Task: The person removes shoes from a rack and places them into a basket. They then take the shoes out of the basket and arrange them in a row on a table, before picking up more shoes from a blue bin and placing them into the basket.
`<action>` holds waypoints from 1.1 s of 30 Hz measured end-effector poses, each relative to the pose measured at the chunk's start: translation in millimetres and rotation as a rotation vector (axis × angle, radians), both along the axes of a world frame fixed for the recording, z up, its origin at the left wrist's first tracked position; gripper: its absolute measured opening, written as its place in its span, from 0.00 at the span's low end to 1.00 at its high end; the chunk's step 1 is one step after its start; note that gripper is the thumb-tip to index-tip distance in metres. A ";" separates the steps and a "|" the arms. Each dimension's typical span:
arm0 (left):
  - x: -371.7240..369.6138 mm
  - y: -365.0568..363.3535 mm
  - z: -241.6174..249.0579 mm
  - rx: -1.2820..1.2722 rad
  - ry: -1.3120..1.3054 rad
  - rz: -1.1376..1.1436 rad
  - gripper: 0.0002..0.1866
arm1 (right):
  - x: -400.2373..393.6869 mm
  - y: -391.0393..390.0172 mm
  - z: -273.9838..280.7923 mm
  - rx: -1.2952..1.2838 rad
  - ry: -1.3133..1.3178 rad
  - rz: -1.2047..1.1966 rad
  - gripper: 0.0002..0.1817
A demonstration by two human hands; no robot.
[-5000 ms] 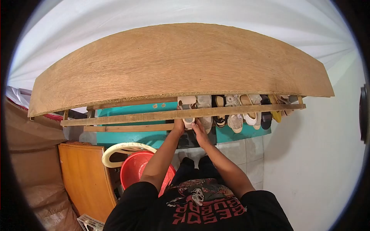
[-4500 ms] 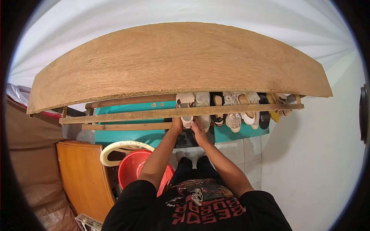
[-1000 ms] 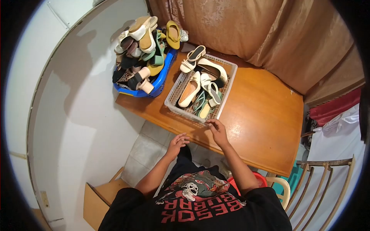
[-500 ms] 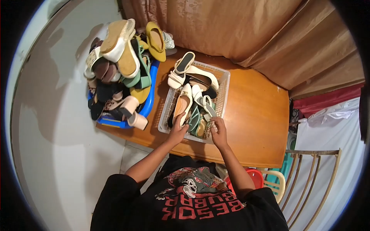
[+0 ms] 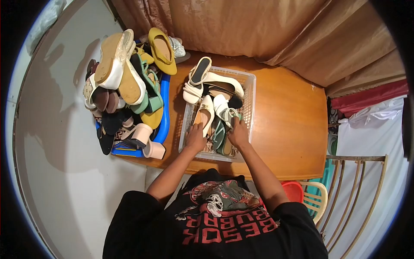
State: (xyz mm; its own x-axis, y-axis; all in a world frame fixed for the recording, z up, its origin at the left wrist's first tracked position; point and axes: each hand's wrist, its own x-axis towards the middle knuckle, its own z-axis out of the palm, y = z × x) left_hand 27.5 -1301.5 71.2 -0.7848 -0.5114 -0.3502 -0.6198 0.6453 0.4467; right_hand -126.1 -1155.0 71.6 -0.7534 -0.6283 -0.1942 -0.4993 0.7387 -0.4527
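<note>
A cream pointed shoe with a tan insole lies toe-away in the white plastic basket. My left hand is closed round the heel end of that shoe. Beside it, a white strappy sandal points away from me too. My right hand grips its heel end, which the fingers partly hide. Green sandals lie between my hands, low in the basket. A cream sandal with a black insole rests across the far left corner, next to a white heeled shoe.
Left of the basket, a blue basket is piled high with mixed shoes, a mustard flat on top. Both stand on a wooden table against a brown curtain. A chair and a wooden rack are at the right.
My right hand has moved forward and left along the white sandal, with its fingers further over the heel end. My left hand stays on the cream shoe. The view has shifted slightly.
</note>
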 end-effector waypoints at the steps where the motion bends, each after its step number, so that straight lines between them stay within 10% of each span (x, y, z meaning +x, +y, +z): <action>1: -0.9 -1.9 -3.5 0.008 0.014 -0.040 0.37 | -3.0 3.4 -0.2 -0.005 -0.002 -0.005 0.35; 13: -10.1 57.0 41.3 -0.123 0.297 -0.011 0.34 | -11.1 42.3 19.7 -0.603 -0.002 -0.122 0.22; 25: -66.4 81.2 -44.5 0.573 -0.012 0.227 0.56 | -18.4 43.1 21.7 -0.512 -0.223 -0.192 0.24; 33: -71.1 97.4 -25.9 0.155 -0.018 0.102 0.66 | -16.8 41.3 12.9 -0.578 -0.250 -0.140 0.23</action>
State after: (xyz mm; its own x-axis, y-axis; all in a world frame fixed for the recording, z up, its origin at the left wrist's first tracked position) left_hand -43.5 -1204.1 45.3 -0.7241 -0.5271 -0.4448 -0.6877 0.5026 0.5239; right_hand -142.9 -1113.7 84.6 -0.8118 -0.5830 -0.0343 -0.2439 0.3917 -0.8872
